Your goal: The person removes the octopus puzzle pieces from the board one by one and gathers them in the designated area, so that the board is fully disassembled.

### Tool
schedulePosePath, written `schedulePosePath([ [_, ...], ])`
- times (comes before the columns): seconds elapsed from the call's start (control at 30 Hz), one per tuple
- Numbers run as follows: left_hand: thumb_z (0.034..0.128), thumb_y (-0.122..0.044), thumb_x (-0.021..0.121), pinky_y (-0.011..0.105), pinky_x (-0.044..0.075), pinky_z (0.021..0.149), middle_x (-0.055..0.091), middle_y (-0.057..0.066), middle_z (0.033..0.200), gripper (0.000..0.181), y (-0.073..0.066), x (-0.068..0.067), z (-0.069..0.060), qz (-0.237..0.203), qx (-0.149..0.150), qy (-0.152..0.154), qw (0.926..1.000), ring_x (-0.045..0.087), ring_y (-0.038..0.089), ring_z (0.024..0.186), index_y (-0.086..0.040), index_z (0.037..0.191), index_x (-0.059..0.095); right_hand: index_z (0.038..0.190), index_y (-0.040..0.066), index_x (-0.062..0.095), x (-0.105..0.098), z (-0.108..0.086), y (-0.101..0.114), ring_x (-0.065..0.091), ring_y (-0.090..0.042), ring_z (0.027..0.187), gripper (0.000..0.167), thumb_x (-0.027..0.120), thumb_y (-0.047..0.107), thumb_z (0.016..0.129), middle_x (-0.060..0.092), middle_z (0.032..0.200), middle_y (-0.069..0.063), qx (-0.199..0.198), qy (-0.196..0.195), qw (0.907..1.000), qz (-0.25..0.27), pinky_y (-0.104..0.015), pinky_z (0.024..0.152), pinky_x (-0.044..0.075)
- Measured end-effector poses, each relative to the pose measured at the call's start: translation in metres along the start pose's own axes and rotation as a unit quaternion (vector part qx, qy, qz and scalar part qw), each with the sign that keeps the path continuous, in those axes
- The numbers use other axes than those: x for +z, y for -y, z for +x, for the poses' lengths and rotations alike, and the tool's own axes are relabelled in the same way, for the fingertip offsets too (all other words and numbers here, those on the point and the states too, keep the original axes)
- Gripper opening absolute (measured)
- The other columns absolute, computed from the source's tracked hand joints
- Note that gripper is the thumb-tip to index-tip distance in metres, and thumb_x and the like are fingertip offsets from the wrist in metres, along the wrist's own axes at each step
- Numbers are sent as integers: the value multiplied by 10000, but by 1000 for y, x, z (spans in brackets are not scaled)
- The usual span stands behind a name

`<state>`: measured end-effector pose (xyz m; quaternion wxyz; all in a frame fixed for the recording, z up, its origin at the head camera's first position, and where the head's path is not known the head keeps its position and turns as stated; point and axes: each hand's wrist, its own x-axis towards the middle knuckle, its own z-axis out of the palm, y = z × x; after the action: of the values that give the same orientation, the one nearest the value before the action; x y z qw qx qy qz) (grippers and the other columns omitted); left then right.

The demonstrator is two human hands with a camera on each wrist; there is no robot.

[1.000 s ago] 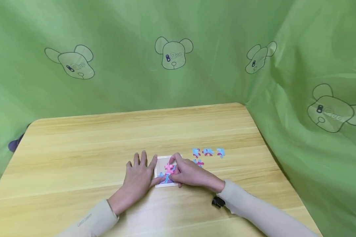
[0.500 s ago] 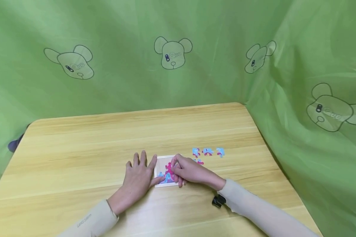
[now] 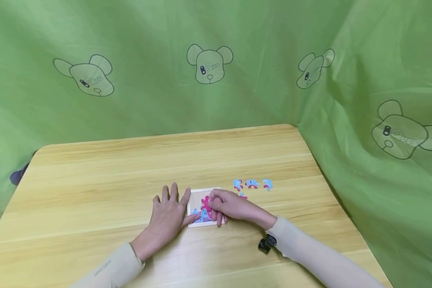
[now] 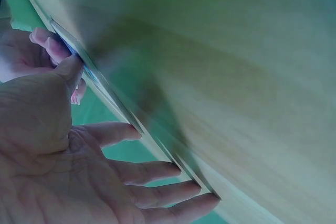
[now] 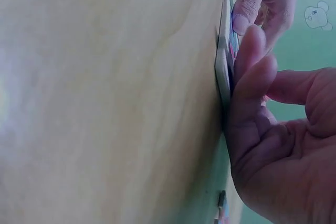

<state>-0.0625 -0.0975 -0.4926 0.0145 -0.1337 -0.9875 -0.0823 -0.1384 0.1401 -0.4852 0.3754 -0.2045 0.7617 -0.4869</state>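
Observation:
A small wooden puzzle tray [image 3: 197, 196] lies flat on the table, with blue and purple jigsaw pieces [image 3: 203, 216] along its near side. My left hand [image 3: 168, 216] spreads its fingers beside the tray's left edge, and its thumb presses on the near pieces. In the left wrist view, the fingertips of that left hand [image 4: 58, 156] reach the table. My right hand [image 3: 234, 207] pinches a pink jigsaw piece [image 3: 205, 203] between thumb and curled index finger, over the tray's middle. The right hand [image 5: 283, 140] hides the tray's right side.
Right of the tray lie several loose blue and red jigsaw pieces [image 3: 252, 184], one partly behind the right hand. A black device [image 3: 266, 243] sits at the right wrist. Green cloth [image 3: 147, 100] hangs behind and beside the wooden table [image 3: 111, 188].
The pink piece has turned a deeper pink to the camera and sits slightly higher in the tray. My right hand has drawn slightly right, its fingers curling more. The left hand stays still.

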Motion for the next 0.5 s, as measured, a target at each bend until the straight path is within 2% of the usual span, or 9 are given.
schedulePosePath([
  [0.27, 976, -686, 689, 728, 512, 992, 468, 392, 1549, 880, -1, 1, -1, -7, -15, 101, 9999, 492, 622, 1372, -64, 1587, 568, 1109, 7, 625, 1, 0, -6, 689, -154, 624, 153, 626, 160, 1116, 745, 842, -128, 80, -101, 9989, 456, -234, 567, 545],
  [0.5, 974, -692, 688, 723, 515, 987, 472, 386, 1546, 883, 1, 0, -1, 24, -8, 27, 10000, 496, 615, 1369, -67, 1586, 571, 1095, 22, 651, 2, -10, -4, 637, -144, 600, 141, 655, 163, 1104, 743, 836, -140, -190, -157, 9983, 533, -227, 538, 519],
])
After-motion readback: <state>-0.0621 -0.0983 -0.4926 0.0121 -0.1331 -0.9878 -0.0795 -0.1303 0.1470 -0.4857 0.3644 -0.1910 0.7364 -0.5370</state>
